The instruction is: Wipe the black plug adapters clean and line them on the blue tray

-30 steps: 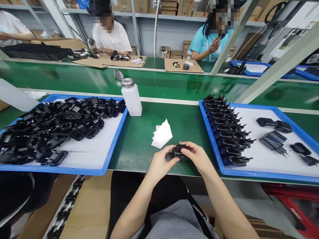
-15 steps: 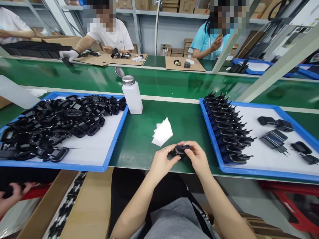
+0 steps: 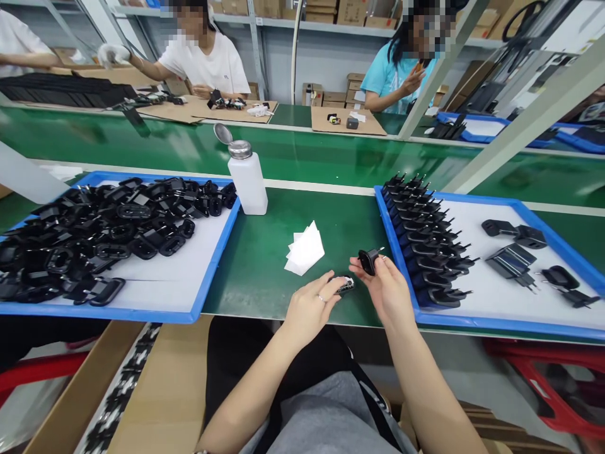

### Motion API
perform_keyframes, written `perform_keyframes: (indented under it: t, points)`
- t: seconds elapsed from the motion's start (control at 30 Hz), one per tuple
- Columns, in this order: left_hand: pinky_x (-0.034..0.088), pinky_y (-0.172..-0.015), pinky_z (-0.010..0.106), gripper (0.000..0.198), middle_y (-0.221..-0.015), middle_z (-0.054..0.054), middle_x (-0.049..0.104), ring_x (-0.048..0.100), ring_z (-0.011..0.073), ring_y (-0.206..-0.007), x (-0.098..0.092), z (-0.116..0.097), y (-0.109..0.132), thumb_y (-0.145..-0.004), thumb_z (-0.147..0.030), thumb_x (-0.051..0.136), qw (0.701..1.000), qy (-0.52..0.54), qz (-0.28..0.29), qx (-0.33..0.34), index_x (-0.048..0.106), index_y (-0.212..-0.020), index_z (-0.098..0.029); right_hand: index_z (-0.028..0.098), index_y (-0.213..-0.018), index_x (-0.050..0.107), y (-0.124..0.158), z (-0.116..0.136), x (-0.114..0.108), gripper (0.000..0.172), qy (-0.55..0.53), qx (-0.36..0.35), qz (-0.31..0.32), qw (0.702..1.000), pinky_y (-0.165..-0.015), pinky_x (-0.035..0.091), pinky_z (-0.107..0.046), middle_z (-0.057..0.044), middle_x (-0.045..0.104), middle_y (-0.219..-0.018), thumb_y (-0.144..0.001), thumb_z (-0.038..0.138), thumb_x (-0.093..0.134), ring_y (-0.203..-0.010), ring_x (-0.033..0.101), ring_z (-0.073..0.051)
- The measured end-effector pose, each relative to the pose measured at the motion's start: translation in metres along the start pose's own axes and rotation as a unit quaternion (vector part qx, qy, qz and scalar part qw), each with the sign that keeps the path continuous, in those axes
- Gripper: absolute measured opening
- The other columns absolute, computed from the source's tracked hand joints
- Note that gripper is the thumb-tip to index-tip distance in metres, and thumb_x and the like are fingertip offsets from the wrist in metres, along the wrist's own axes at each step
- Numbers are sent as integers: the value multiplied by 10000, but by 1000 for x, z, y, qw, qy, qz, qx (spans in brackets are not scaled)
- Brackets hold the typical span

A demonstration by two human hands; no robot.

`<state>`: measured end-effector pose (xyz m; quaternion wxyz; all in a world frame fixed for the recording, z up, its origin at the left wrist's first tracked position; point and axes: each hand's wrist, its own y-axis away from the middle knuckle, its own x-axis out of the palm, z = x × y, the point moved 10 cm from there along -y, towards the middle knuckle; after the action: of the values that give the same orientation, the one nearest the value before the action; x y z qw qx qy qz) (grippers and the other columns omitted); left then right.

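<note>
Looks about partway through to me, going only by how stuff is laid out. A neat row of black plug pieces [image 3: 420, 243] stands along the left side of the right tray [image 3: 501, 306], prongs pointing right, while a loose heap of black parts [image 3: 135, 211] covers most of the left tray [image 3: 170, 291]. So plenty is left in the heap, and one pair is in hand.

The right hand [image 3: 390, 291] is closed around one black plug [image 3: 367, 261], prong end up, just above the worktop [image 3: 258, 287] near the right tray. The left hand [image 3: 307, 312] has its fingers narrowed on one small oval piece [image 3: 347, 285]; can't tell if that touches the worktop.

Counts, best I can do: two trays up close, one plug and one oval piece in the hands, one white bottle [image 3: 249, 186] with its lid flipped up, one little fan of white paper [image 3: 306, 250] (sheets too overlapped to count). The row is roughly nine or ten, the loose black pieces [image 3: 513, 261] beside it maybe five or six, some touching. Heap's way too tangled to count. Three co-workers [image 3: 203, 66] across the way.
</note>
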<state>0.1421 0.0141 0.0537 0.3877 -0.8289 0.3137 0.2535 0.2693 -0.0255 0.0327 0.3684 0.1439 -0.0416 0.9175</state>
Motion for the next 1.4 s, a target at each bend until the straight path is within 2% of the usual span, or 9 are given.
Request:
perform_keyframes:
  t: [0.1, 0.3, 0.47, 0.6, 0.7, 0.77, 0.93, 1.1, 1.4]
  points:
    - [481, -722, 274, 210, -1042, 68, 562, 568, 152, -873, -1, -7, 3, -777, -197, 419, 997, -63, -22, 31, 563, -927, -225, 193, -740, 487, 0, -14, -2, 259, 0, 46, 17, 999, -792, 413, -412, -38, 628, -751, -669, 436, 547, -720, 595, -192]
    - [482, -738, 256, 193, -996, 32, 572, 558, 133, -873, 0, -5, -1, -766, -210, 435, 999, -46, -5, -11, 574, -899, -235, 182, -747, 495, -1, -26, 0, 320, 5, 78, 44, 996, -803, 403, -429, -79, 633, -793, -679, 495, 500, -802, 581, -228]
    - [459, -789, 267, 171, -1006, 38, 576, 553, 137, -897, 0, 3, -1, -754, -211, 458, 999, 30, -6, -33, 586, -866, -226, 227, -785, 423, 1, -4, 2, 217, 84, -29, 67, 994, -821, 391, -412, -38, 604, -909, -709, 412, 507, -893, 545, -206]
    - [441, -816, 273, 195, -997, 20, 595, 553, 134, -912, 3, 19, 0, -702, -177, 526, 987, 127, 3, -99, 548, -890, -226, 232, -841, 441, 11, 19, 10, 124, 205, -143, 111, 962, -826, 390, -360, -36, 573, -966, -750, 307, 480, -938, 511, -170]
    - [460, -776, 279, 386, -968, 16, 612, 566, 136, -887, 7, 36, 3, -650, -168, 572, 966, 167, 17, -198, 439, -1011, -209, 229, -862, 454, 17, 21, 18, 103, 291, -178, 138, 930, -798, 404, -345, -41, 570, -962, -766, 265, 457, -929, 510, -166]
    - [455, -782, 277, 471, -966, 18, 614, 564, 133, -891, 8, 38, 3, -634, -175, 584, 958, 181, 27, -222, 392, -1063, -198, 230, -876, 462, 21, 20, 25, 107, 343, -196, 154, 906, -794, 403, -337, -40, 573, -961, -771, 247, 450, -922, 510, -162]
    - [429, -821, 248, 385, -1000, 11, 598, 553, 125, -906, 6, 33, -2, -633, -205, 588, 964, 183, 26, -191, 492, -1005, -193, 230, -904, 492, 28, 20, 39, 137, 417, -219, 190, 861, -800, 399, -317, -30, 570, -980, -777, 239, 442, -916, 509, -156]
    - [433, -818, 255, 334, -985, 8, 605, 551, 133, -909, 5, 33, -2, -648, -218, 571, 967, 168, 28, -190, 532, -979, -189, 212, -1030, 484, 23, 14, 38, 303, 466, -161, 225, 840, -815, 402, -314, -37, 549, -1040, -734, 268, 502, -950, 498, -175]
    - [434, -813, 227, 360, -1002, 18, 597, 557, 120, -896, 4, 26, -3, -670, -223, 555, 976, 142, 24, -162, 506, -1023, -176, 215, -965, 557, 22, 17, 47, 243, 517, -168, 253, 800, -748, 435, -276, -8, 604, -959, -727, 251, 521, -863, 553, -179]
